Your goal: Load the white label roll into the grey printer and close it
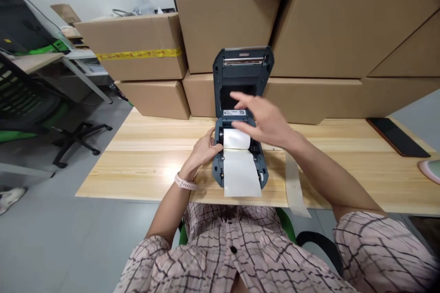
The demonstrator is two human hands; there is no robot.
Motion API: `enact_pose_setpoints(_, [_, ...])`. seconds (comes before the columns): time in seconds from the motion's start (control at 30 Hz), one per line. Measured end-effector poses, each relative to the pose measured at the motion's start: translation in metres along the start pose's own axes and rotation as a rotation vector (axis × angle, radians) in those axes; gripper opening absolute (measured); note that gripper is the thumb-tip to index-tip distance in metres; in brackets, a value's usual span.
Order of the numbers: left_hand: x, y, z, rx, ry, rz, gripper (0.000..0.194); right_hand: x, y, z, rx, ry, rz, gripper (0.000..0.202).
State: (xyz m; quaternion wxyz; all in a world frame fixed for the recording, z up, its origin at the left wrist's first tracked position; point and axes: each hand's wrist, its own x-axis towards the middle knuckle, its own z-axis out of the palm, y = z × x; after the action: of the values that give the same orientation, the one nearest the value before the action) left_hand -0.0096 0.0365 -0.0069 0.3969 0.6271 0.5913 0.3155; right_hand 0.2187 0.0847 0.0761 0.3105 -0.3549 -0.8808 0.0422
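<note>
A dark label printer (218,175) stands on the wooden table with its lid (243,73) raised. Inside lies a white label roll (236,139), and its paper strip (241,174) runs forward over the printer's front edge. My left hand (205,147) grips the printer's left side, thumb on the rim beside the roll, fingers partly hidden. Above the roll, in front of the raised lid, my right hand (263,119) hovers with fingers spread and nothing in them, slightly blurred.
Cardboard boxes (227,23) are stacked behind the wooden table (144,160). To the right lie a loose paper strip (294,185) hanging over the front edge and a dark phone (397,136). An office chair (77,135) stands at the left.
</note>
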Motion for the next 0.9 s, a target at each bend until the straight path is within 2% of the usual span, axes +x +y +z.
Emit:
enact_pose_setpoints(0.07, [-0.001,0.005,-0.001,0.062,-0.005,0.030,0.072,-0.007,0.004,0.014,0.031,-0.299,-0.013,0.079])
enact_pose_setpoints(0.13, [-0.002,0.008,-0.002,0.123,-0.014,0.051,0.067,-0.005,0.016,0.031,0.028,-0.496,-0.005,0.084])
enact_pose_setpoints(0.2, [-0.001,0.009,-0.002,0.162,-0.021,0.062,0.066,0.002,0.029,0.047,0.038,-0.607,-0.018,0.093])
enact_pose_setpoints(0.27, [0.000,0.009,-0.003,0.173,-0.023,0.070,0.066,0.008,0.038,0.059,0.062,-0.644,-0.026,0.104])
enact_pose_setpoints(0.37, [0.000,0.008,-0.003,0.161,-0.032,0.076,0.067,0.012,0.039,0.053,0.165,-0.599,-0.066,0.108])
enact_pose_setpoints(0.43, [0.000,0.008,-0.003,0.145,-0.036,0.071,0.068,0.009,0.037,0.030,0.286,-0.573,-0.133,0.103])
enact_pose_setpoints(0.5, [-0.001,0.008,-0.003,0.124,-0.033,0.067,0.071,0.002,0.037,-0.005,0.382,-0.548,-0.157,0.099])
enact_pose_setpoints(0.6, [-0.002,0.007,-0.003,0.097,-0.032,0.073,0.074,-0.016,0.050,-0.056,0.466,-0.419,-0.038,0.106])
enact_pose_setpoints(0.67, [-0.002,0.007,-0.003,0.093,-0.030,0.071,0.075,-0.033,0.068,-0.076,0.535,-0.291,0.119,0.114])
enact_pose_setpoints(0.77, [-0.002,0.007,-0.002,0.090,-0.026,0.061,0.076,-0.058,0.101,-0.075,0.626,-0.157,0.375,0.121])
enact_pose_setpoints(0.83, [-0.002,0.007,-0.002,0.080,-0.021,0.070,0.077,-0.072,0.121,-0.059,0.650,-0.120,0.490,0.120])
enact_pose_setpoints(0.9, [-0.001,0.005,-0.001,0.080,-0.011,0.073,0.077,-0.081,0.138,-0.038,0.648,-0.099,0.545,0.117])
